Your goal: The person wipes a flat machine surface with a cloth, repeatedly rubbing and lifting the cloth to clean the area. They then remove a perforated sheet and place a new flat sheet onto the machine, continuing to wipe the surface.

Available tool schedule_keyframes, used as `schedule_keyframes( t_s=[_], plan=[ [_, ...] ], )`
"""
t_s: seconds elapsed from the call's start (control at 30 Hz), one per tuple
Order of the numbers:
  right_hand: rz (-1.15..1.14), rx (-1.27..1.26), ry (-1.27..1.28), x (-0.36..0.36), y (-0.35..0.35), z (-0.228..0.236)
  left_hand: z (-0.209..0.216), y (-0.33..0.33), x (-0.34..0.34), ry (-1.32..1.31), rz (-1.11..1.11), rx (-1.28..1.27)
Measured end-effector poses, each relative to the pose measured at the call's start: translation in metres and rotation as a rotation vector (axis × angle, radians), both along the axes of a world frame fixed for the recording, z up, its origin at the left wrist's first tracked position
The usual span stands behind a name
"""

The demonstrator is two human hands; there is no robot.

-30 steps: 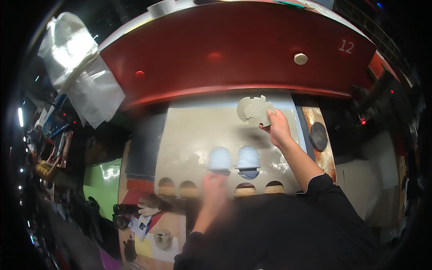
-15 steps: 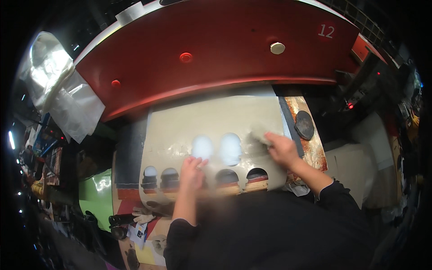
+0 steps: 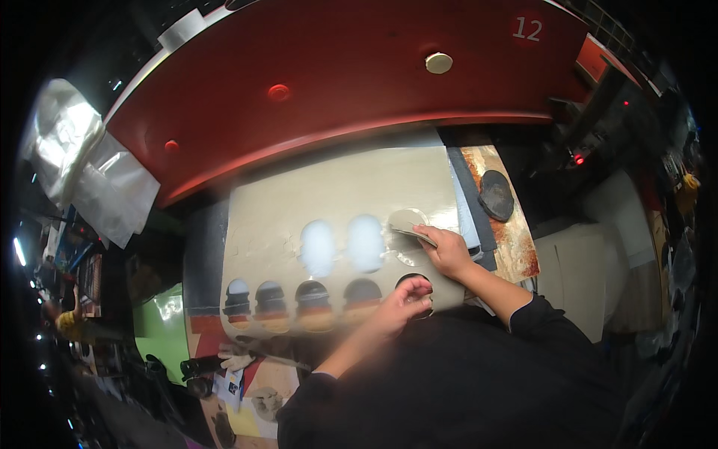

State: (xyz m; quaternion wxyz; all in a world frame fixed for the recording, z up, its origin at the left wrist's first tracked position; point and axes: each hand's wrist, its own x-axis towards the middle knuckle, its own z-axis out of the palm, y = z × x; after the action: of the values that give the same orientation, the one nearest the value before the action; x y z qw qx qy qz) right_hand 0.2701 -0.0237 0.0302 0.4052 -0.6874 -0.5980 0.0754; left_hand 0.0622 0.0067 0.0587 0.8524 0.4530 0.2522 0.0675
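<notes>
Evidently, the right hand (image 3: 450, 253) holds cut pieces (image 3: 415, 235) over beige sheeting (image 3: 336, 191).

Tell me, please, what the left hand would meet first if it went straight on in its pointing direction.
Probably the right hand, up and right of the left hand; depth is unclear, so it might pass below.

Before you, the rust-stained desk (image 3: 522, 253) carries a dark mat (image 3: 203, 258) with a wide beige sheet (image 3: 280, 196) with rounded holes spread over it; a black oval pad (image 3: 496, 196) lies at your right.
</notes>
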Motion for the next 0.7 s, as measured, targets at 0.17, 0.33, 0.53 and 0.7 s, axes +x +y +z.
schedule_keyframes(
  t_s=[0.17, 0.33, 0.53, 0.7],
  plan=[
    [0.033, 0.017, -0.057, 0.001, -0.001, 0.000, -0.027, -0.006, 0.013, -0.268, 0.335, -0.461],
    [0.153, 0.050, -0.149, 0.005, -0.006, 0.008, -0.034, 0.003, 0.017, -0.481, 0.212, -0.555],
    [0.194, -0.062, -0.126, 0.009, -0.001, 0.022, -0.030, 0.010, 0.017, -0.491, 0.208, -0.504],
    [0.179, -0.277, -0.016, 0.010, 0.005, 0.038, -0.029, 0.019, 0.021, -0.455, 0.151, -0.378]
  ],
)
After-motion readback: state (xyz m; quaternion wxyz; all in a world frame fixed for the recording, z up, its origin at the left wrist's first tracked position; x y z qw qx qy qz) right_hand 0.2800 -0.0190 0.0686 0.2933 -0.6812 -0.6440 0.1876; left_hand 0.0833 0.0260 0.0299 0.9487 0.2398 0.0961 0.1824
